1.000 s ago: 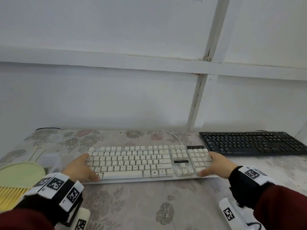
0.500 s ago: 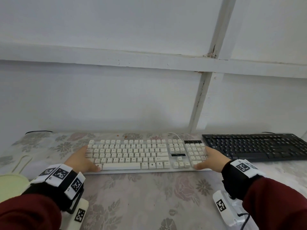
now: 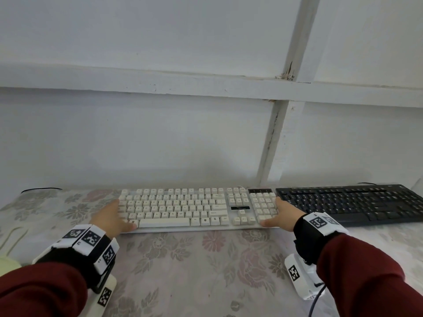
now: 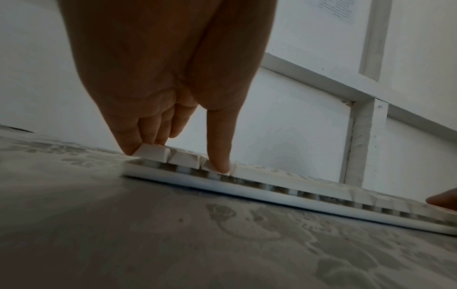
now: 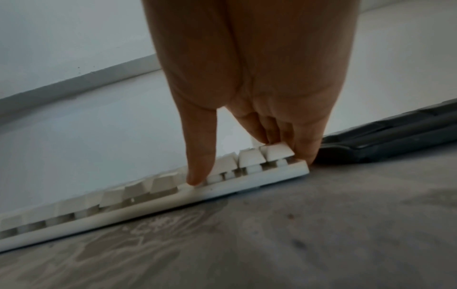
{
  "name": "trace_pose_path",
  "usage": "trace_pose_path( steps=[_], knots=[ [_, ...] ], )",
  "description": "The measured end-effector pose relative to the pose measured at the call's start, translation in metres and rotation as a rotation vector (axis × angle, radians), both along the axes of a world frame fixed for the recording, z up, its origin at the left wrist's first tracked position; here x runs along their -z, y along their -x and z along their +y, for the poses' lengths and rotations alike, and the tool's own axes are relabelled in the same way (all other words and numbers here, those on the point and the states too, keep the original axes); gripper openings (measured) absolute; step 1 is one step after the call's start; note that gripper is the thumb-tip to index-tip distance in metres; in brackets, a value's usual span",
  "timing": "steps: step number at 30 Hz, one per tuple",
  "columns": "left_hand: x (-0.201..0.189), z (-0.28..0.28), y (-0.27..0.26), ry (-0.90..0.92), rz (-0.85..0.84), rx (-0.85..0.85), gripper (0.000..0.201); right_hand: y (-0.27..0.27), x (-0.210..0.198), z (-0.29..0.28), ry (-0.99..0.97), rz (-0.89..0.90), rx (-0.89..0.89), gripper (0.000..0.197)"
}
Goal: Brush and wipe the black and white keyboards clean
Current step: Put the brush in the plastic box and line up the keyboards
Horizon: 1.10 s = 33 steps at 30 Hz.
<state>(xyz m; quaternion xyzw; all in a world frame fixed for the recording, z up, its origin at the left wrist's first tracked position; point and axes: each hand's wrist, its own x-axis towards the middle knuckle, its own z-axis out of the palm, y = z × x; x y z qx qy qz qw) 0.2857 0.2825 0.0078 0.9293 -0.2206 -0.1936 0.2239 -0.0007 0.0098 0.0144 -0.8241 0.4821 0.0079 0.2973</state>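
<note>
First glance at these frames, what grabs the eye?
The white keyboard at the table's centre, with the left hand on its left end and the right hand on its right end, thumbs at the front edge. Right beside it, near the wall, lies the black keyboard. Both sit on a floral tablecloth.

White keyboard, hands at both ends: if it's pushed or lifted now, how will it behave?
The white keyboard looks like a rigid flat slab, so it should probably lift without sagging. The left hand and right hand hold opposite ends, so tipping seems unlikely. Its raised keycaps may depress or snag under the fingers.
</note>
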Motion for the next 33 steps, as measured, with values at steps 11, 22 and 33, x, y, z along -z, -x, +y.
trace_pose_path(
  steps=[11, 22, 33],
  knots=[
    [-0.001, 0.002, 0.013, 0.027, -0.083, 0.012, 0.081, 0.002, 0.001, 0.004, 0.109, 0.017, -0.009, 0.064],
    [-0.039, 0.053, 0.097, 0.342, 0.033, 0.112, 0.066, 0.066, -0.053, 0.075, 0.053, -0.116, -0.130, 0.066],
    [-0.048, 0.196, 0.175, 0.601, 0.200, 0.148, 0.078, 0.128, -0.069, 0.183, -0.041, -0.394, -0.182, 0.050]
  ],
)
